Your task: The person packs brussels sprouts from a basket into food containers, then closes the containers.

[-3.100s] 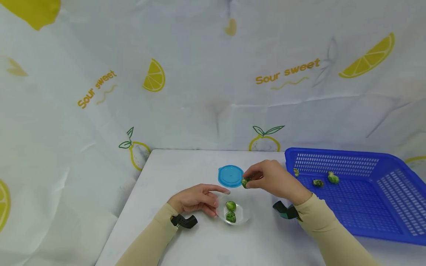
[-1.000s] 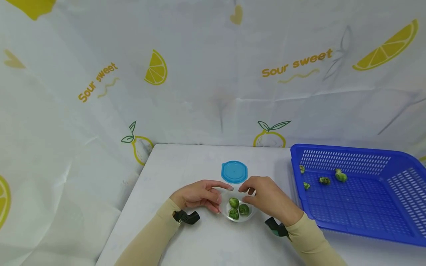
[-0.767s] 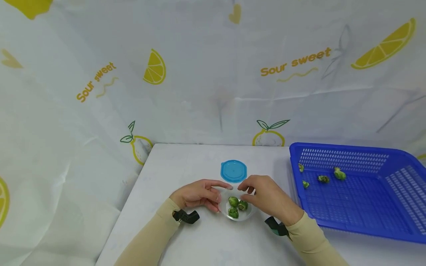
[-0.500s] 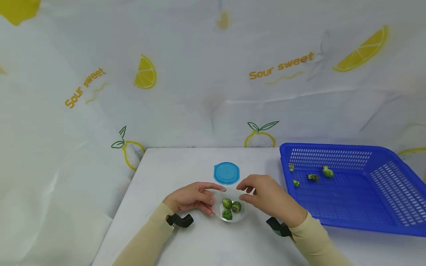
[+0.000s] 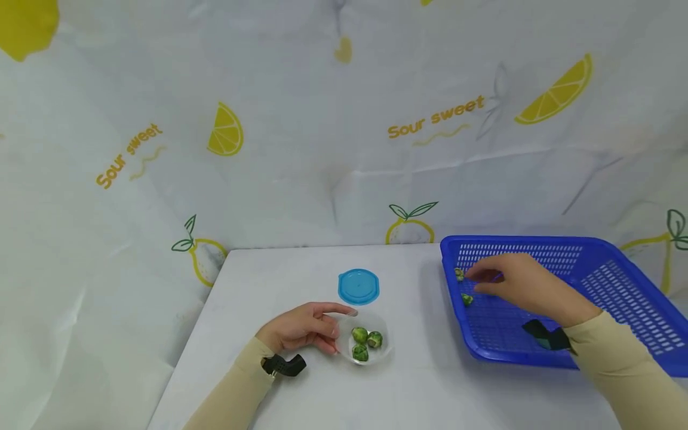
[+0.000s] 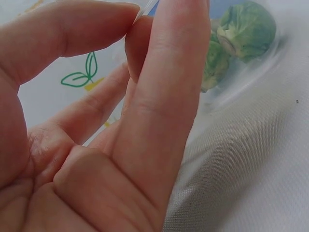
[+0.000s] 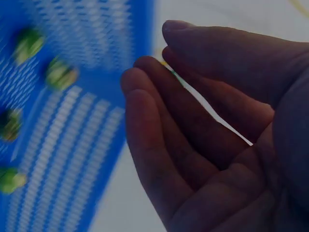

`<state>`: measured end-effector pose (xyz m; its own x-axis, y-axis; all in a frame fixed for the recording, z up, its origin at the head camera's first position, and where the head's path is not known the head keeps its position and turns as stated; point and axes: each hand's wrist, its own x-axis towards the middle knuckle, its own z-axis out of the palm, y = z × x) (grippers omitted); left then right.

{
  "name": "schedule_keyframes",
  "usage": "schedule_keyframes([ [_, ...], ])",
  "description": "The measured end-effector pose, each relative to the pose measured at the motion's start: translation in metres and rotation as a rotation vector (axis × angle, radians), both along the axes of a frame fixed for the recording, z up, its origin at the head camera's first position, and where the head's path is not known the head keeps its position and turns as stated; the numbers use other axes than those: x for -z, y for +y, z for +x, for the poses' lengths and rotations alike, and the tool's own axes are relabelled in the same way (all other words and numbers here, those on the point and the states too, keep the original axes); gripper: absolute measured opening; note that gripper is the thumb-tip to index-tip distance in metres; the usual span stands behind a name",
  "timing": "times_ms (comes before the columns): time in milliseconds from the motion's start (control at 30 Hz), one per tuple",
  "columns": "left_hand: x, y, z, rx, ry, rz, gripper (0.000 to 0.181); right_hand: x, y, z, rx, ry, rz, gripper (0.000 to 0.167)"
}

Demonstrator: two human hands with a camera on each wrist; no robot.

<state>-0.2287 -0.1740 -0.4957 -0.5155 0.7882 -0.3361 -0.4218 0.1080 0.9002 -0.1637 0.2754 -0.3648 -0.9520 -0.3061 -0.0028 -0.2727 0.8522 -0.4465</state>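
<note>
My left hand [image 5: 301,327] pinches the rim of a small clear plastic bowl [image 5: 388,352] on the white table. In the left wrist view, the thin rim shows between thumb and fingertip. Three green Brussels sprouts [image 5: 359,335] lie together in the bowl. My right hand [image 5: 518,283] is over the blue plastic basket [image 5: 500,357], loosely curved and holding nothing. Beside its fingertips, two sprouts [image 5: 467,299] show at the basket's left side. The right wrist view shows several blurred sprouts [image 7: 60,73] in the basket, apart from the fingers; in the head view, the hand hides some.
Behind the bowl, a round blue lid [image 5: 358,286] lies flat on the table [image 5: 398,394]. The basket's raised left wall stands between the bowl and the sprouts inside. A white lemon-print cloth [image 5: 301,149] hangs behind the table.
My right hand put a third Brussels sprout into the bowl and let go. It has since moved right, from the bowl to over the basket. The left hand stays at the bowl's rim.
</note>
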Motion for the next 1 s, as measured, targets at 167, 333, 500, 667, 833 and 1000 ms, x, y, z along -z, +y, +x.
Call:
schedule_keyframes([
  [167,0.001,-0.002,0.002,0.002,-0.008,0.005,0.064,0.020,0.045,-0.020,0.014,-0.123,-0.021,0.028],
  [333,0.002,-0.004,0.003,0.010,-0.006,0.019,0.065,0.037,0.067,-0.033,0.022,-0.198,-0.042,0.033],
  [500,0.004,-0.005,0.002,0.012,-0.004,0.024,0.064,0.047,0.076,-0.041,0.045,-0.212,-0.020,0.035],
  [667,0.003,-0.003,0.001,0.016,0.002,0.033,0.064,0.054,0.080,-0.048,0.056,-0.227,0.003,0.037],
  [833,0.001,-0.001,-0.001,0.020,0.003,0.033,0.065,0.059,0.082,-0.052,0.065,-0.239,0.013,0.038],
  [1000,-0.001,-0.002,-0.001,0.023,0.001,0.030,0.065,0.063,0.083,-0.056,0.070,-0.249,0.041,0.035],
])
